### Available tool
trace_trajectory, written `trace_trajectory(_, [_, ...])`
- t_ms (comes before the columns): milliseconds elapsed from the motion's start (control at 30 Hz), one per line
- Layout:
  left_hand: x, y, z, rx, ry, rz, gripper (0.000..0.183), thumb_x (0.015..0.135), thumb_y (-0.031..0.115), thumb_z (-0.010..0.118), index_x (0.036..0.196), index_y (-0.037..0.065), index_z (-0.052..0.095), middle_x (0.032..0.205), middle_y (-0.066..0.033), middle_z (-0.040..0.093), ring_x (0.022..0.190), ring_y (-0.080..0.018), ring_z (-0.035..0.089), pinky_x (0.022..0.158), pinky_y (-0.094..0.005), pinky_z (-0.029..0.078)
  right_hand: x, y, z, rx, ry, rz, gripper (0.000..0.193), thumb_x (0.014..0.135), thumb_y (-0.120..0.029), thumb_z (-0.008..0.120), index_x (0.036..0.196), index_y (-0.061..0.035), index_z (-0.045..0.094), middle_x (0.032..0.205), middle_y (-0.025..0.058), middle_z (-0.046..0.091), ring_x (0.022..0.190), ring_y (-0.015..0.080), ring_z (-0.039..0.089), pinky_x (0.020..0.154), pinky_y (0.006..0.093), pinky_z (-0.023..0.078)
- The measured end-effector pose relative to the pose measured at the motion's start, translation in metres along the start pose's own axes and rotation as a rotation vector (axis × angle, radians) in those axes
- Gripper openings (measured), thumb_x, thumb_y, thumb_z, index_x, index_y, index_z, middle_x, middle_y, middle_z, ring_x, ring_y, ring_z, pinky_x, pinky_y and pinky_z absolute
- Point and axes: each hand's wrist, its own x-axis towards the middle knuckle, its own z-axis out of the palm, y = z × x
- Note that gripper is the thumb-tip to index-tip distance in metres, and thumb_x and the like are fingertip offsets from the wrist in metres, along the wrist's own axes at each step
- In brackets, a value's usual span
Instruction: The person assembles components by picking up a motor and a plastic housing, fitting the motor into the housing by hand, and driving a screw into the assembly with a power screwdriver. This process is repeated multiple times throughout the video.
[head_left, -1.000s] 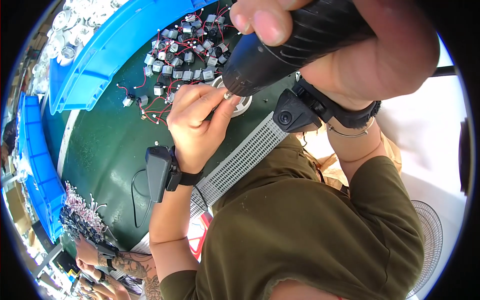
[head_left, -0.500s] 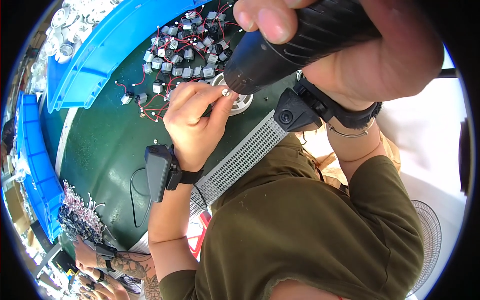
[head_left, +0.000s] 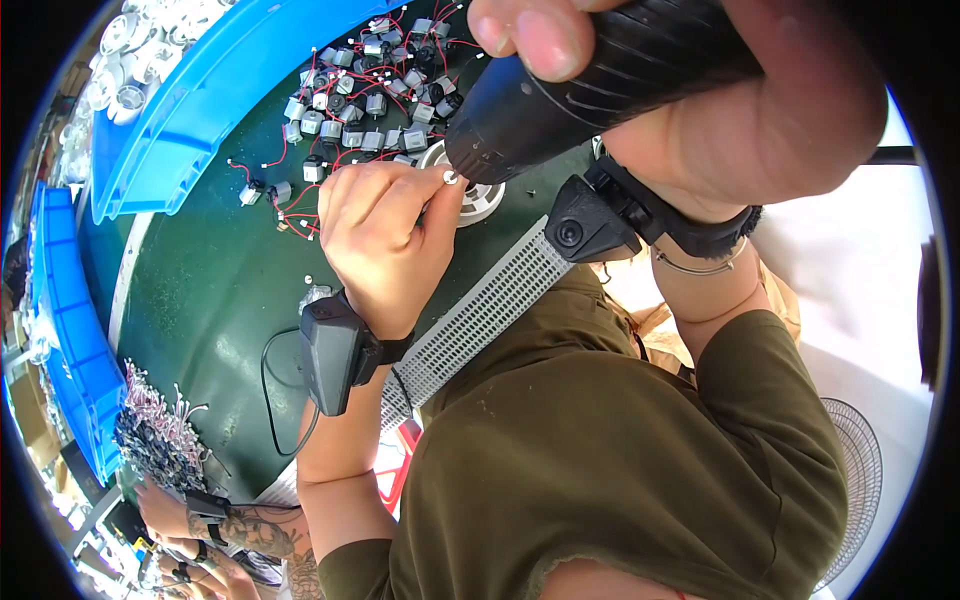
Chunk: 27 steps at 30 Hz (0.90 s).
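Note:
My right hand (head_left: pixel 760 125) is wrapped round the thick black body of an electric screwdriver (head_left: pixel 520 120), slanted with its nose toward the lower left. Close to that nose, my left hand (head_left: pixel 385 225) pinches a small whitish round piece (head_left: pixel 450 178) between thumb and forefinger; its exact kind is too small to make out. Behind the fingertips and the nose, partly covered by them, a white round plastic part (head_left: pixel 484 204) with openings lies on the green table. The screwdriver's tip is hidden, so I cannot tell whether it touches the piece.
Several small motors (head_left: pixel 375 105) with red wires lie heaped beyond my hands. A blue bin (head_left: pixel 190 120) holds white round parts at the far left. A grey perforated strip (head_left: pixel 480 300) runs along the near table edge. At lower left, a co-worker's hand (head_left: pixel 160 510) is beside bundled wires (head_left: pixel 165 435).
My left hand has shifted slightly left and its wrist has turned a little, still pinching the small piece. The screwdriver in my right hand is almost unmoved.

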Motion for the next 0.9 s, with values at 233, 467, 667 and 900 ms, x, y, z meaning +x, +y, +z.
trace_trajectory(233, [-0.001,-0.001,0.0,-0.047,0.005,-0.025,0.018,0.059,0.001,0.075,0.07,0.009,0.064,0.068,-0.0022,0.058,0.061,-0.0205,0.054,0.061,-0.0324,0.04,0.0,0.0,0.0,0.006,-0.003,0.002,0.031,0.08,-0.005,0.054,0.108,0.0066,0.046,0.078,0.0082,0.054,0.07,0.0166,0.055,0.068,0.0275,0.046])
trace_trajectory(467, [-0.002,0.005,0.009,-0.041,0.051,-0.071,0.021,0.057,0.001,0.077,0.067,0.008,0.06,0.066,-0.0031,0.055,0.061,-0.0222,0.052,0.059,-0.0326,0.04,0.002,-0.001,0.002,0.013,0.002,0.008,0.031,0.081,-0.005,0.054,0.109,0.0068,0.047,0.079,0.008,0.055,0.071,0.0163,0.055,0.068,0.0273,0.046])
trace_trajectory(667, [0.003,0.01,0.006,0.066,-0.013,-0.027,0.033,0.054,0.011,0.082,0.078,0.006,0.061,0.071,-0.0053,0.055,0.065,-0.0233,0.051,0.057,-0.033,0.039,0.006,0.001,0.011,-0.007,0.009,0.056,0.031,0.082,-0.006,0.053,0.109,0.0069,0.047,0.08,0.0079,0.055,0.072,0.016,0.055,0.069,0.027,0.046])
trace_trajectory(900, [-0.009,-0.005,-0.015,-0.063,-0.17,-0.065,0.054,0.055,0.02,0.084,0.1,0.002,0.06,0.094,-0.0112,0.056,0.081,-0.0267,0.055,0.072,-0.0355,0.045,0.018,0.003,0.031,-0.035,0.058,0.207,0.031,0.082,-0.006,0.053,0.11,0.007,0.047,0.08,0.0077,0.055,0.073,0.0157,0.055,0.07,0.0267,0.046])
